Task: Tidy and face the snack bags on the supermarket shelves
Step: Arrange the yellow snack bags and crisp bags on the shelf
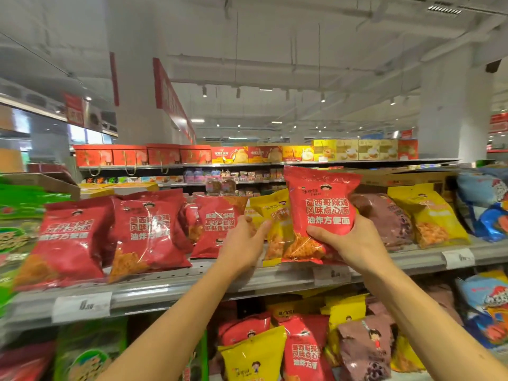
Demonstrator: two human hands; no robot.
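The right hand (354, 243) grips a red bag (320, 213) by its lower right corner, thumb across the front and fingers (357, 215) curled behind, and holds it upright, label forward, its bottom edge just above the front lip of the shelf (170, 287). The left hand (242, 243) reaches in just left of that bag, its fingers (246, 220) loosely curled against the edge of a flipped red bag (217, 224) whose print reads upside down, thumb stretched toward a yellow bag (275, 213); whether it truly pinches either one cannot be told.

Between the two hands the yellow bag stands half hidden behind the held bag. Left of the left fingers two more red bags (110, 232) lean forward over the shelf lip, overlapping each other, with a green bag (13, 215) beyond them at the frame edge. Right of the right fingers lie a purple bag (384, 218), another yellow bag (431, 215) and blue bags (489, 204), packed close, with little free room along the front edge.

The shelf is grey metal with a perforated front rail carrying white price tags (82, 306). Below the hands a lower shelf holds a loose heap of red, yellow and purple bags (302, 350), some tilted. Above and behind the fingers, a far shelf carries red boxes (137, 155) and yellow boxes (324, 151) under a white ceiling (275, 37) with pipes and spotlights.
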